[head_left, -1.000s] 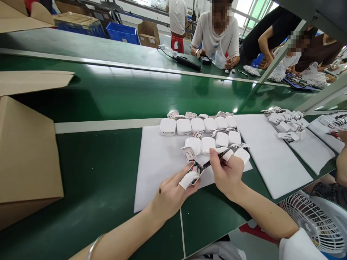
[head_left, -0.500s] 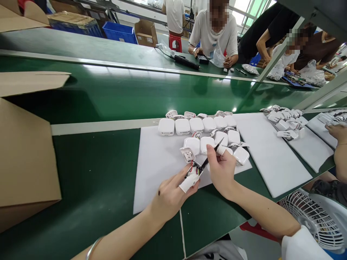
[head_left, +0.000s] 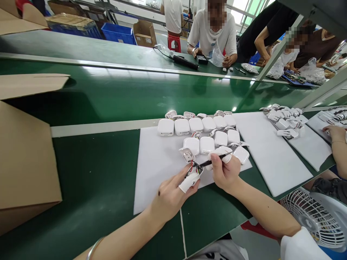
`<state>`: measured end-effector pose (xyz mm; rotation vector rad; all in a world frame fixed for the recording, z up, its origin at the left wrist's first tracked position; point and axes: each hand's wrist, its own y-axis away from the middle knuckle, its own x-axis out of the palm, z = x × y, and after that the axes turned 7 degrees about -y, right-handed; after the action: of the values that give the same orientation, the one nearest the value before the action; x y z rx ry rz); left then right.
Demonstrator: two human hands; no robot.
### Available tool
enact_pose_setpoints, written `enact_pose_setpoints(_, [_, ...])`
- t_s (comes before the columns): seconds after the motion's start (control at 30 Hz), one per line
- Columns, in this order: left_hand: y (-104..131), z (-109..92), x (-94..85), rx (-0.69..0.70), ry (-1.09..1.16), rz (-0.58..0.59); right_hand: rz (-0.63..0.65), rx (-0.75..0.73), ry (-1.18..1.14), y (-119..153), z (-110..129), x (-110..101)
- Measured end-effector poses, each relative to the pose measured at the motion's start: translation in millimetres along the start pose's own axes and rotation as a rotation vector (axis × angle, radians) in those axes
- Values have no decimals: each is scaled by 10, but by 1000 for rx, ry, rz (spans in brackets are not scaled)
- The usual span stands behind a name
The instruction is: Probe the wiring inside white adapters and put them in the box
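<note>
My left hand is closed around an open white plastic housing with red, black and yellow wires showing inside. A small white cover lies at its far side, beside the wires. In my right hand is a pair of black tweezers, pinched between thumb and fingers. One end of the tweezers reaches into the wires; the thin pointed end sticks out to the right. White covers sit on some fingertips. Beyond my hands, several rounded white cases stand in rows on a white sheet.
A cardboard box stands at the left. More white parts lie on sheets to the right, near another person's hand. A white fan is at the lower right. Across the green bench, a person sits working.
My right hand has moved slightly right and down, and the tweezers have swung from steep to nearly level. My left hand holds the housing in the same place.
</note>
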<state>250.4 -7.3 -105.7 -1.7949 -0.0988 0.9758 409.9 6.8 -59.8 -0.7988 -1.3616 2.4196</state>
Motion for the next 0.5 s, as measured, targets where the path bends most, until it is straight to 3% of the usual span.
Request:
enact_pose_setpoints(0.23, [4, -1, 8, 16, -6, -6, 122, 45, -42, 11, -9, 87])
enact_pose_setpoints(0.37, [-3, 3, 5, 37, 5, -9, 72, 96, 15, 26, -9, 95])
enact_pose_setpoints(0.5, [-5, 3, 8, 28, -6, -12, 43, 15, 60, 48, -21, 91])
